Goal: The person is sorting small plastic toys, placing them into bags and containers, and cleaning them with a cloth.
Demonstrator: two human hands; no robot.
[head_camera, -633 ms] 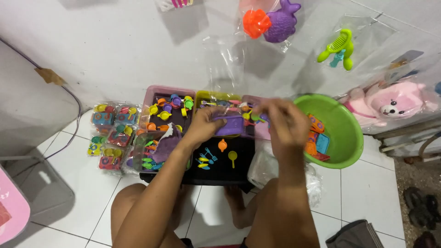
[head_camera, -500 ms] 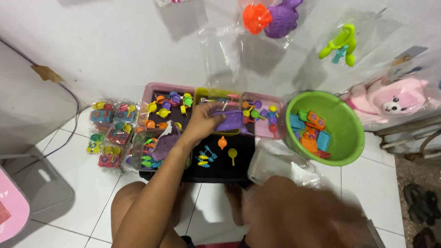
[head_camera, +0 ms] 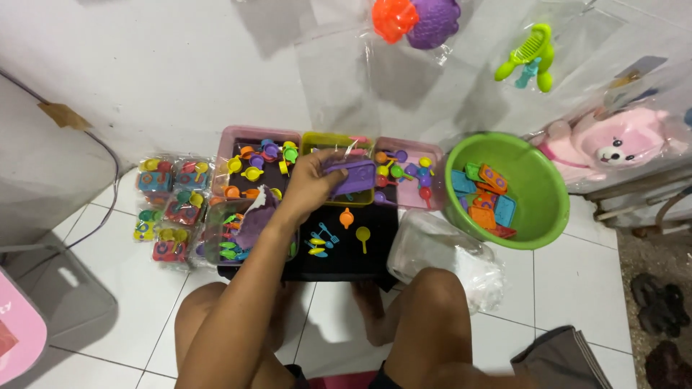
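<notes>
My left hand point(head_camera: 311, 181) reaches forward over the black tray point(head_camera: 375, 256) and grips a small purple toy tray point(head_camera: 351, 176) above the yellow bin point(head_camera: 330, 140). My right hand is out of view. Loose small toy utensils point(head_camera: 321, 239), an orange one point(head_camera: 347, 217) and a yellow one point(head_camera: 362, 234) lie on the black tray. A pink bin point(head_camera: 245, 135) of colourful toy pots sits at the left, another pink bin point(head_camera: 417, 148) of toy spoons at the right.
A green basin point(head_camera: 542, 216) with orange and blue toy pieces stands at the right. Clear plastic bags point(head_camera: 447, 252) lie by my right knee. Packed toy sets point(head_camera: 167, 205) lie on the white tiles at the left. Bagged toys hang on the wall.
My right hand has pulled back from over the bins and left the view. My left hand still holds the purple toy tray in about the same place.
</notes>
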